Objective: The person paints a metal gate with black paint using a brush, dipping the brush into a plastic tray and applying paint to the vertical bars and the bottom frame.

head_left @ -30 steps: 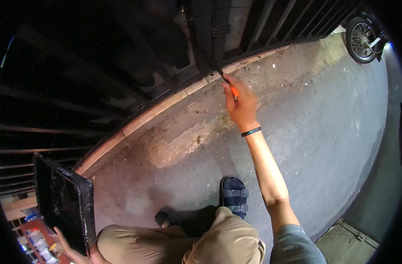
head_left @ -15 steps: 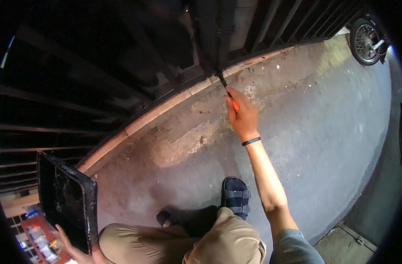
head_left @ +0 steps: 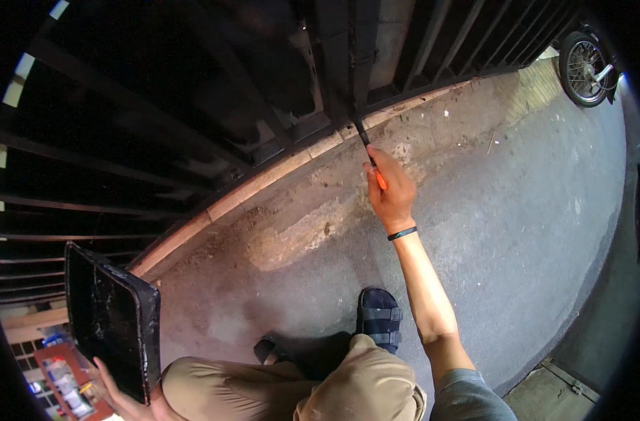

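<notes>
My right hand [head_left: 393, 193] is closed around the orange-and-black handle of a paintbrush [head_left: 362, 132], with a dark band on the wrist. The brush's dark tip meets the bottom of a black barred metal gate [head_left: 306, 128], just above the tile edging. Its bristles are hard to make out against the black metal. At the lower left, my left hand [head_left: 115, 393] grips the bottom end of a black paint tray [head_left: 150, 330]. This tray is tilted up beside my knee, and pale smears mark its inside and rim.
A strip of tile edging [head_left: 264, 177] runs along the gate's foot, above a rough grey concrete floor [head_left: 502, 231]. A motorcycle wheel [head_left: 585, 69] stands at the far right. My sandalled foot [head_left: 379, 319] is below the brush. Behind the tray is a reddish table [head_left: 64, 379] with clutter.
The whole view has shifted slightly. The brush has moved a little along the gate's base and its handle stands more upright in my right hand. The tray stays in my left hand.
</notes>
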Demonstrator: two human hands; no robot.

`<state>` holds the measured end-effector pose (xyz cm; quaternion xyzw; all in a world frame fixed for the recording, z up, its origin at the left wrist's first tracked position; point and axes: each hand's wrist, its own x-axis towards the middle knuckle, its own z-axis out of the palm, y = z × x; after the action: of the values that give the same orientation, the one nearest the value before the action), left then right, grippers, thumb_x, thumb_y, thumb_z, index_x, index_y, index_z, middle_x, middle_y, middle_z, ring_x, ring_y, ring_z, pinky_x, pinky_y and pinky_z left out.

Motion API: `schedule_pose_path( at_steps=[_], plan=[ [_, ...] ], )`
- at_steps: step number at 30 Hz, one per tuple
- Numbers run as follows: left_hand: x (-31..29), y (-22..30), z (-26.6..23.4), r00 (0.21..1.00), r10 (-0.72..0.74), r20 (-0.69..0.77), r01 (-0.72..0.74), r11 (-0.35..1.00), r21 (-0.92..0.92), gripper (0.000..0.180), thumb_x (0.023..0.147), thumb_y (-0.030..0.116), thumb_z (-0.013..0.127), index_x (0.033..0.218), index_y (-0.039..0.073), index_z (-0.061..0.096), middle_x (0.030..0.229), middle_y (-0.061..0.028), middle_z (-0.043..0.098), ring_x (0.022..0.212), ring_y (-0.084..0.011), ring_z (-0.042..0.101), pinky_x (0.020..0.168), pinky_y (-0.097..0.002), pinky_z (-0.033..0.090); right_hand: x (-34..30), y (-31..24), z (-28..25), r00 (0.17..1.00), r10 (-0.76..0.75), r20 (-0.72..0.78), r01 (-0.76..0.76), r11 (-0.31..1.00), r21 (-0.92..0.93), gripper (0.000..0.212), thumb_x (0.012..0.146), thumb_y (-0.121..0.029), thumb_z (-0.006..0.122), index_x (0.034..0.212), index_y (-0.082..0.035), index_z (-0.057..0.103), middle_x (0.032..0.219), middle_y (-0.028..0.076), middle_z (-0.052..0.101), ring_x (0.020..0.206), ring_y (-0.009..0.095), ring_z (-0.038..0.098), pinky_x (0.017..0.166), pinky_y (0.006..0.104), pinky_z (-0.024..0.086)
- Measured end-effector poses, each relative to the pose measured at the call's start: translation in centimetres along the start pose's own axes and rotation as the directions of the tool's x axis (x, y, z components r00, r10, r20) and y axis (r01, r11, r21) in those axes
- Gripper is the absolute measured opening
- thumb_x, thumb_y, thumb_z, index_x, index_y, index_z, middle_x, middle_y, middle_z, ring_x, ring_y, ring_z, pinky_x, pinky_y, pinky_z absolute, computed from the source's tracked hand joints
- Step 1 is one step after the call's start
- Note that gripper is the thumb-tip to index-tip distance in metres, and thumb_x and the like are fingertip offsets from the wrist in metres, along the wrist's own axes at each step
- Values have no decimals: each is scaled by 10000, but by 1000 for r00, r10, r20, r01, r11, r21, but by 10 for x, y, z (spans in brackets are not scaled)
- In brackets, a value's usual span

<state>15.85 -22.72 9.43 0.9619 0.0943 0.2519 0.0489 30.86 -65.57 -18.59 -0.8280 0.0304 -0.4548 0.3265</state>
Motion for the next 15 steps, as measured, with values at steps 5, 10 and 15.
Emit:
schedule_pose_path(
  at_steps=[5,10,15],
  plan=[
    [0,2,4,1000,-1,-15,1,999,-44,854,831,263,646,1603,-23,422,1635,-287,381,1555,-418,322,1301,-512,200,-1,4,1,998,54,41,-55,998,14,325,966,-104,748,1287,-87,697,1146,139,755,956,345,749,760,401,600],
    [1,5,6,1000,-10,-24,7,995,-96,861,820,257,643,1602,-27,423,1638,-288,375,1559,-415,315,1303,-512,190,-4,14,5,984,114,138,-108,993,-54,300,981,-122,736,1276,-84,700,1156,149,756,965,348,750,765,399,604],
    [-1,7,11,999,-21,-35,15,990,-141,868,809,251,640,1601,-31,423,1642,-290,370,1564,-412,308,1306,-512,180,33,-11,-7,1000,20,12,-20,999,41,292,964,-82,744,1253,-55,712,1150,163,759,969,358,754,790,387,610]
  ],
)
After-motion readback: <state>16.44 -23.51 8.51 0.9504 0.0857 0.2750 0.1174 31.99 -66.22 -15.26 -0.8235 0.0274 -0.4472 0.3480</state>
